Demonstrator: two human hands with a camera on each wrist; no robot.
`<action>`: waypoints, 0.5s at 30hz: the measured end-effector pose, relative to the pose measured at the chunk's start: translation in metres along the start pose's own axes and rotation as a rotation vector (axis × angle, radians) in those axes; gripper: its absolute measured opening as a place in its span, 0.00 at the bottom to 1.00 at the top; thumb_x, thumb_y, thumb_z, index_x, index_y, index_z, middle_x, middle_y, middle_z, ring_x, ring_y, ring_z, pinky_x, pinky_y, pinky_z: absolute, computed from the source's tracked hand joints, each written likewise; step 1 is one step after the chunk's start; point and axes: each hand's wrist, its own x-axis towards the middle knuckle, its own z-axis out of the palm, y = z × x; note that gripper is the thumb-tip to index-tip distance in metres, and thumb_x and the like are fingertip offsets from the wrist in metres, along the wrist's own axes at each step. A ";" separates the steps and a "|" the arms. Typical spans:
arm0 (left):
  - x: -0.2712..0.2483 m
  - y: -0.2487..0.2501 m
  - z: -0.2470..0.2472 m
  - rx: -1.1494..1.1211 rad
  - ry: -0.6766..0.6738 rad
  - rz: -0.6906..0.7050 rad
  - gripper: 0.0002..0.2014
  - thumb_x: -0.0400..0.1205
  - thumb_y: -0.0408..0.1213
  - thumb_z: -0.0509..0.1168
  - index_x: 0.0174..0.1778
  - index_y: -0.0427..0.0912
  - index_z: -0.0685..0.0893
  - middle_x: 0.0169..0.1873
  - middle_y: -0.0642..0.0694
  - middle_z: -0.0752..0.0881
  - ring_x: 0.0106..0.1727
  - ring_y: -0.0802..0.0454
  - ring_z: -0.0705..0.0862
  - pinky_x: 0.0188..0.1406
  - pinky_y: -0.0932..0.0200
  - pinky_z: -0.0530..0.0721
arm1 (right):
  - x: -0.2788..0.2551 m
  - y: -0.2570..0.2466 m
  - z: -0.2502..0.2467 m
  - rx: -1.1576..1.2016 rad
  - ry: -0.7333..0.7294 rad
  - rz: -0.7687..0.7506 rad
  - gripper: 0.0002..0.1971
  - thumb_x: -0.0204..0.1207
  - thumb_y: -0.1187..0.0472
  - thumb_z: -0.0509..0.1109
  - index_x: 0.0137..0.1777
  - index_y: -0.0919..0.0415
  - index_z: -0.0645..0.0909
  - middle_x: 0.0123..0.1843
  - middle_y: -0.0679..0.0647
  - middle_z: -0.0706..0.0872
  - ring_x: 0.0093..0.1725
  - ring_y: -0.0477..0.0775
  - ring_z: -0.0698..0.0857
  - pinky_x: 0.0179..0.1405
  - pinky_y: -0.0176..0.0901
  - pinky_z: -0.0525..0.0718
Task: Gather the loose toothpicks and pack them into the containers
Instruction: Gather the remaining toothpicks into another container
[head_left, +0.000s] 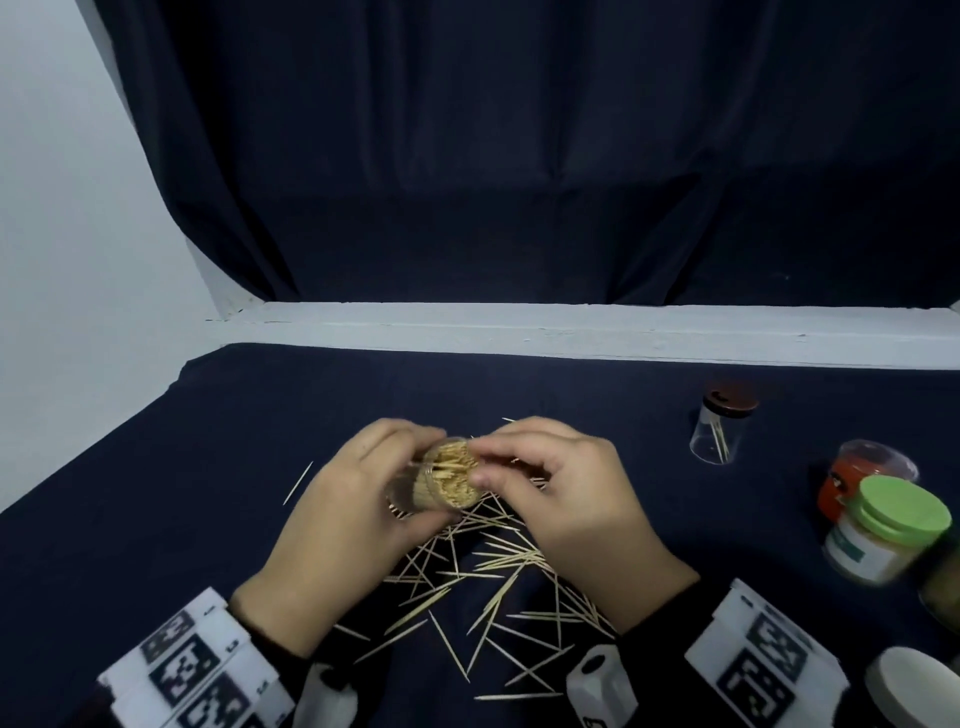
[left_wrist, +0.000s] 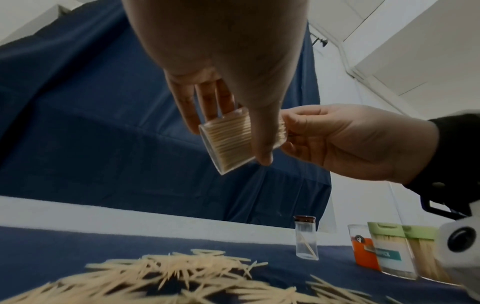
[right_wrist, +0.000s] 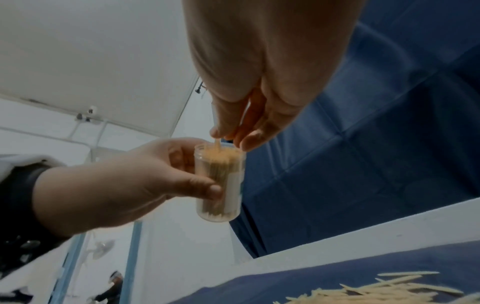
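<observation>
My left hand (head_left: 358, 514) grips a clear round container (head_left: 447, 480) packed with toothpicks, lifted above the table with its open mouth tilted toward me. The same container (left_wrist: 228, 142) shows in the left wrist view with fingers and thumb wrapped round it. My right hand (head_left: 561, 493) is at the container's mouth (right_wrist: 218, 152) and pinches a toothpick (right_wrist: 217, 143) whose lower end is in among the packed ones. Loose toothpicks (head_left: 493, 577) lie scattered on the dark blue cloth below and in front of both hands.
At the right stand a clear vial with a brown cap (head_left: 722, 426) holding a few toothpicks, an orange container (head_left: 852, 483), a green-lidded jar (head_left: 888, 530) and a white lid (head_left: 914, 686). A single toothpick (head_left: 297, 483) lies left. A white ledge (head_left: 571, 327) bounds the table behind.
</observation>
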 end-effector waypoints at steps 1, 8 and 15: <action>0.003 0.003 -0.001 0.012 0.008 0.001 0.27 0.62 0.42 0.83 0.57 0.49 0.84 0.51 0.58 0.83 0.54 0.64 0.80 0.55 0.67 0.78 | 0.002 0.000 0.001 -0.012 0.005 -0.035 0.06 0.69 0.66 0.77 0.46 0.59 0.91 0.42 0.42 0.87 0.46 0.37 0.85 0.46 0.23 0.78; 0.008 0.013 0.002 0.037 0.061 -0.030 0.27 0.62 0.39 0.83 0.57 0.43 0.86 0.51 0.55 0.84 0.54 0.65 0.79 0.55 0.75 0.75 | 0.003 0.001 -0.003 0.097 0.038 -0.041 0.11 0.66 0.71 0.79 0.47 0.57 0.89 0.44 0.45 0.86 0.45 0.41 0.85 0.43 0.25 0.80; 0.009 0.027 0.012 0.022 0.073 0.008 0.23 0.68 0.51 0.75 0.58 0.46 0.85 0.51 0.58 0.83 0.54 0.65 0.80 0.54 0.74 0.76 | -0.001 0.012 -0.002 -0.015 0.103 -0.112 0.04 0.68 0.62 0.76 0.42 0.55 0.91 0.40 0.42 0.85 0.44 0.42 0.84 0.45 0.33 0.80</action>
